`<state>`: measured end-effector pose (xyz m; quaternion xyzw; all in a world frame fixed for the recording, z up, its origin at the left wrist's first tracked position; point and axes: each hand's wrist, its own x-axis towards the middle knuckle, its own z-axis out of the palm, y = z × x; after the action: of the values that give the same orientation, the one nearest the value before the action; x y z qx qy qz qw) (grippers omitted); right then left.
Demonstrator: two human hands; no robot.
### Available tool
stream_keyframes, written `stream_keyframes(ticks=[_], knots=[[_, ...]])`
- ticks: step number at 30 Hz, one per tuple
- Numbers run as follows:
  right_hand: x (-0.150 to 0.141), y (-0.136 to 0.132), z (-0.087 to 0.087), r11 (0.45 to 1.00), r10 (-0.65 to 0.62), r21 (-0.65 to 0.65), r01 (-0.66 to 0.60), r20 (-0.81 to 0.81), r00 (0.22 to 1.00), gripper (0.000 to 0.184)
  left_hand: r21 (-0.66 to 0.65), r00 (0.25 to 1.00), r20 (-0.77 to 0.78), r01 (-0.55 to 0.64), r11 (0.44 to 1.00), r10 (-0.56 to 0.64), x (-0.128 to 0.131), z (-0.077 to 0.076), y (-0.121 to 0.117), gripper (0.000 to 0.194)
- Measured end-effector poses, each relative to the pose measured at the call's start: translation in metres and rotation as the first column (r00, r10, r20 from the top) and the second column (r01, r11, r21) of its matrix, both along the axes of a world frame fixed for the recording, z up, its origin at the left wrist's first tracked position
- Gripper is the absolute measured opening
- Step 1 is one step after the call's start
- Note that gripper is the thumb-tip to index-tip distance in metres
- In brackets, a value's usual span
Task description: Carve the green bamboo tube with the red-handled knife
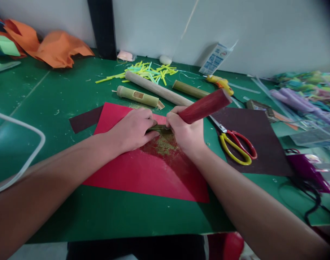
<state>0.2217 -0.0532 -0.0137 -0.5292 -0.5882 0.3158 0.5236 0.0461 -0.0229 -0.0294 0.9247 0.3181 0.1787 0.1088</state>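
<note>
My left hand [132, 128] is closed on a short green bamboo piece [159, 128] and holds it down on a red paper sheet [143, 173]. My right hand [184, 131] is wrapped round the red handle [205, 105] of a tool whose working end meets the bamboo piece between my hands. The tool's tip is hidden by my fingers. Greenish shavings [166, 145] lie on the red sheet just below my hands.
Scissors with red and yellow handles [237, 144] lie on a dark brown sheet [258, 144] to the right. Behind my hands lie a notched bamboo tube [138, 95], a wooden rod [158, 89], another green tube [189, 89], and several yellow-green strips [147, 71]. Orange paper [53, 47] sits far left.
</note>
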Motion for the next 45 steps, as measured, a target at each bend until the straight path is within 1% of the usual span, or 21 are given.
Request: stream_keyframes(ticks=[3,8,13,15,19,22,24,27,30,39,45], knots=[[0.0005,-0.0014,0.0004,0.999,0.044,-0.016,-0.044,0.031,0.999,0.020,-0.016,1.000,-0.006,0.005,1.000,-0.005,0.0003,0.0003,-0.0005,0.027],[0.0015,0.0001,-0.0025,1.000,0.004,0.008,-0.004,-0.037,0.999,0.018,-0.018,1.000,0.003,0.000,1.000,0.000,0.0004,-0.0002,-0.0002,0.025],[0.0019,0.0022,-0.0014,0.999,0.036,-0.033,-0.037,-0.033,0.999,0.019,-0.010,1.000,0.015,0.007,1.000,-0.007,0.0004,-0.0008,0.0008,0.024],[0.0011,0.0019,-0.0009,0.999,0.019,-0.033,-0.021,-0.038,0.999,0.018,-0.017,1.000,0.009,0.007,1.000,-0.007,0.0009,0.0000,0.0004,0.025],[-0.0012,0.0002,-0.0028,0.999,-0.039,0.008,0.039,-0.023,0.999,0.019,-0.013,1.000,-0.008,-0.012,1.000,0.012,0.0015,0.0013,-0.0013,0.026],[-0.0014,-0.0005,-0.0038,0.998,-0.049,0.036,0.050,-0.030,0.998,0.022,-0.015,1.000,0.009,-0.006,1.000,0.007,0.0008,0.0010,-0.0019,0.027],[-0.0005,-0.0004,-0.0027,0.998,-0.047,0.034,0.048,-0.035,0.998,0.023,-0.023,1.000,0.021,0.008,1.000,-0.008,0.0001,0.0006,-0.0019,0.026],[0.0011,0.0001,0.0003,1.000,-0.025,-0.005,0.025,-0.029,0.999,0.024,-0.031,1.000,0.013,0.011,0.999,-0.011,-0.0003,0.0006,-0.0019,0.026],[0.0015,0.0008,0.0016,1.000,0.005,-0.027,-0.007,-0.049,0.999,0.021,-0.023,1.000,-0.001,0.003,1.000,-0.003,0.0001,0.0009,-0.0020,0.027],[0.0011,0.0007,0.0004,1.000,0.021,-0.012,-0.020,0.017,1.000,0.021,-0.003,1.000,-0.006,0.007,1.000,-0.007,-0.0001,-0.0016,-0.0004,0.028],[0.0014,0.0015,-0.0004,0.999,0.028,-0.019,-0.029,-0.009,1.000,0.021,-0.014,1.000,-0.008,0.002,1.000,-0.002,0.0001,-0.0008,-0.0012,0.028]])
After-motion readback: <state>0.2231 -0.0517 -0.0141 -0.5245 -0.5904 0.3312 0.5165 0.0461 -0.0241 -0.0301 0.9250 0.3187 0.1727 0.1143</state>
